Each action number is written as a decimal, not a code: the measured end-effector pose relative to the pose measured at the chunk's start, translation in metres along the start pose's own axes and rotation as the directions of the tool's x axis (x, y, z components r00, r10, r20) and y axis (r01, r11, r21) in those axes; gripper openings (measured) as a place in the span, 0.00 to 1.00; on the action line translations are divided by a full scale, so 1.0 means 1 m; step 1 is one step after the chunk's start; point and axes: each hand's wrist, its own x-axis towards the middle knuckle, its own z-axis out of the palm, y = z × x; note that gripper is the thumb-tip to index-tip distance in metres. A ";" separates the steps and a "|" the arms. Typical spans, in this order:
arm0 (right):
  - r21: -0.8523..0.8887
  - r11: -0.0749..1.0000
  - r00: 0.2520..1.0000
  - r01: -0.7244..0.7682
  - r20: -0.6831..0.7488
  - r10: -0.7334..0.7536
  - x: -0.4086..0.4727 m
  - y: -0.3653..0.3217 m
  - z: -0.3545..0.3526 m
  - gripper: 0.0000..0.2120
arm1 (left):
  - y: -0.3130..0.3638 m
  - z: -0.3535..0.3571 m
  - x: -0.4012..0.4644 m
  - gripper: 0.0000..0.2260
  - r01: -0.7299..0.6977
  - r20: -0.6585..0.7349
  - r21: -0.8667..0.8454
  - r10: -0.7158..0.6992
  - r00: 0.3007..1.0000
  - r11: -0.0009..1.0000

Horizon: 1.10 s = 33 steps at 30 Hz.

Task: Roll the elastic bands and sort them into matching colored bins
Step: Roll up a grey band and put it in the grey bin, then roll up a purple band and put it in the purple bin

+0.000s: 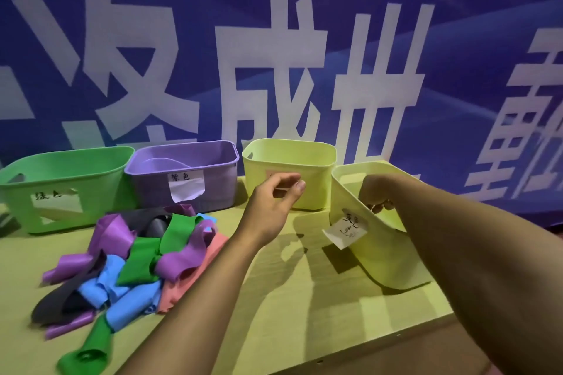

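A pile of loose elastic bands in purple, green, blue, black and salmon lies on the table at the left. Behind it stand a green bin, a purple bin and a pale yellow bin. A second pale yellow bin at the right is tilted toward me. My right hand grips its near rim, fingers curled inside. My left hand is at the front of the middle yellow bin, thumb and forefinger pinching its paper label.
Paper labels hang on the green bin, the purple bin and the tilted bin. A blue banner with large white characters fills the background. The table's front edge runs at the lower right.
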 end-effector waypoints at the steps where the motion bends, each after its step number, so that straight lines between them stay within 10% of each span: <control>1: -0.026 1.000 1.000 -0.015 0.016 0.015 0.005 0.002 0.006 0.11 | -0.001 -0.001 0.000 0.13 0.003 -0.001 -0.001 -0.003 1.000 1.000; 10: 0.151 0.989 0.998 -0.005 0.060 -0.004 0.004 0.014 0.008 0.10 | -0.004 -0.019 0.001 0.10 0.008 -0.011 -0.029 -0.008 1.000 1.000; 24: 0.045 0.876 0.816 0.480 -0.390 -0.427 -0.066 -0.094 -0.010 0.14 | -0.008 -0.111 -0.036 0.08 0.041 -0.135 0.141 -0.022 0.991 0.989; 33: 0.058 0.763 0.764 0.643 -0.119 -0.635 -0.097 -0.197 0.074 0.10 | -0.026 -0.192 -0.081 0.08 0.201 -0.216 0.215 -0.154 0.964 0.956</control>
